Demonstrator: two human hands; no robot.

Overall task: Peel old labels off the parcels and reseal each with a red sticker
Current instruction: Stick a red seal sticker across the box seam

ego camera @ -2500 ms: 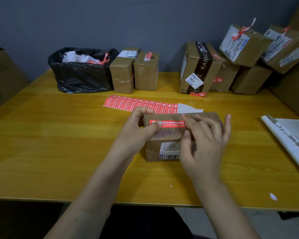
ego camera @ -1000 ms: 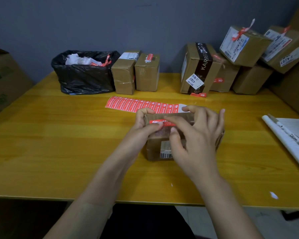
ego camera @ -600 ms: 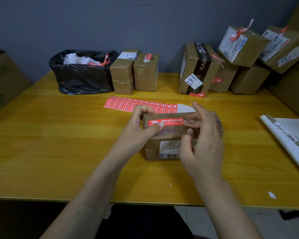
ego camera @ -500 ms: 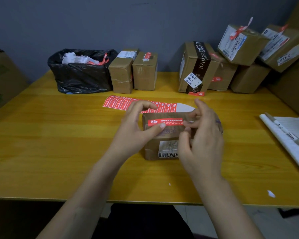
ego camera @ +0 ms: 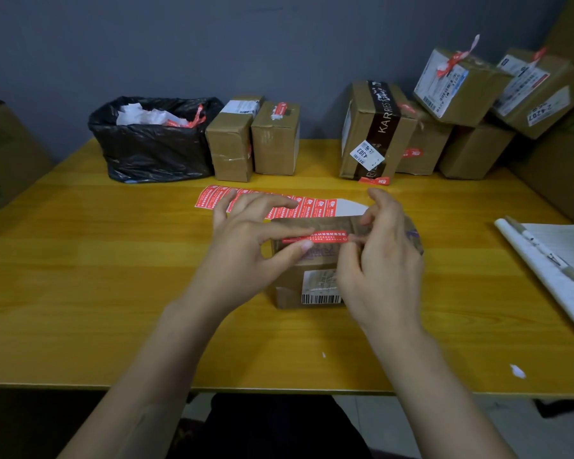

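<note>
The table (ego camera: 80,260) is yellow-orange with faint wood grain; the near parcel (ego camera: 289,293) on it is plain brown cardboard, bearing a red sticker (ego camera: 325,237) with white print and a white label (ego camera: 320,286) with a black barcode. Just beyond lies a sticker sheet (ego camera: 315,207), red on white backing. Far left, a black bag (ego camera: 153,154) holds white and red scraps; far right, one brown box (ego camera: 360,120) wears a dark band with pale letters.

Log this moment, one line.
left hand: pinches left end of red sticker | right hand: holds right end | red sticker: across parcel top
</note>
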